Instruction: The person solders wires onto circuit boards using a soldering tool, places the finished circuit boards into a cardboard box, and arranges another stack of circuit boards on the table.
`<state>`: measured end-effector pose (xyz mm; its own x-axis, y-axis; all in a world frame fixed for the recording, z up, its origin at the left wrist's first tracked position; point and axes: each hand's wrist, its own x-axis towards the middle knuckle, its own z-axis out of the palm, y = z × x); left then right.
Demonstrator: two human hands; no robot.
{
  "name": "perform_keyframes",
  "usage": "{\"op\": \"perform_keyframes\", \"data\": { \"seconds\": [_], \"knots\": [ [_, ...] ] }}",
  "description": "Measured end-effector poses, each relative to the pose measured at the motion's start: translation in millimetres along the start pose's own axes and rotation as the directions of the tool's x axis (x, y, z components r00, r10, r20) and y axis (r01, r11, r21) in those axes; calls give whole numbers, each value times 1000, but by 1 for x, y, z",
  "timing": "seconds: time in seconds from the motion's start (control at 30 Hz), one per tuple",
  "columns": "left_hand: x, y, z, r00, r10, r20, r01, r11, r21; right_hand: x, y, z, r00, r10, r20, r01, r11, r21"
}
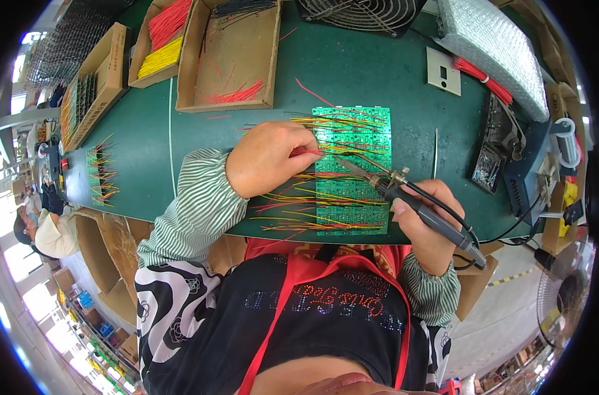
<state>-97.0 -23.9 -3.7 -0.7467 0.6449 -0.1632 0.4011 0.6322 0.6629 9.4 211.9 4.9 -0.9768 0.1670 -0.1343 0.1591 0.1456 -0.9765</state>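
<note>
A green circuit board panel [353, 205] lies on the green bench mat in front of me, with rows of red, yellow and black wires sticking out to its left. My right hand [434, 214] is wrapped round a soldering iron [421, 209], which has a thin feed tube along its side. The iron's tip reaches the upper middle of the panel, close to my left fingers. My left hand [273, 155] pinches a red wire [307, 152] by its end at the panel's left part. Whether the tip touches the wire is too small to tell.
Cardboard trays of red and yellow wires [160, 56] and loose red wires [240, 92] stand at the back left. Another wired board [102, 178] lies far left. To the right are tweezers [435, 153], a black tray [491, 148], a solder reel [566, 135] and a bundle of red wires [487, 80].
</note>
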Motion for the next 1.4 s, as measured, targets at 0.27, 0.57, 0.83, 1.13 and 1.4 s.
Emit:
{"op": "perform_keyframes", "data": {
  "seconds": [0.27,0.57,0.83,1.13,1.4],
  "knots": [
    [-5,12,-7,987,52,-151,-35,992,119,-5,1,-10,1000,6,-27,-7,999,-37],
    [10,16,15,991,101,-83,-92,991,99,-4,4,-12,998,39,-48,-39,999,-3],
    [14,15,17,989,127,-78,-119,988,100,-2,7,-11,999,30,-27,-30,999,-13],
    [14,17,15,992,112,-59,-103,987,126,-5,5,-17,997,38,-66,-37,999,21],
    [10,26,1,977,158,-145,-123,966,227,-9,7,-25,994,60,-90,-60,998,5]
  ]
}}
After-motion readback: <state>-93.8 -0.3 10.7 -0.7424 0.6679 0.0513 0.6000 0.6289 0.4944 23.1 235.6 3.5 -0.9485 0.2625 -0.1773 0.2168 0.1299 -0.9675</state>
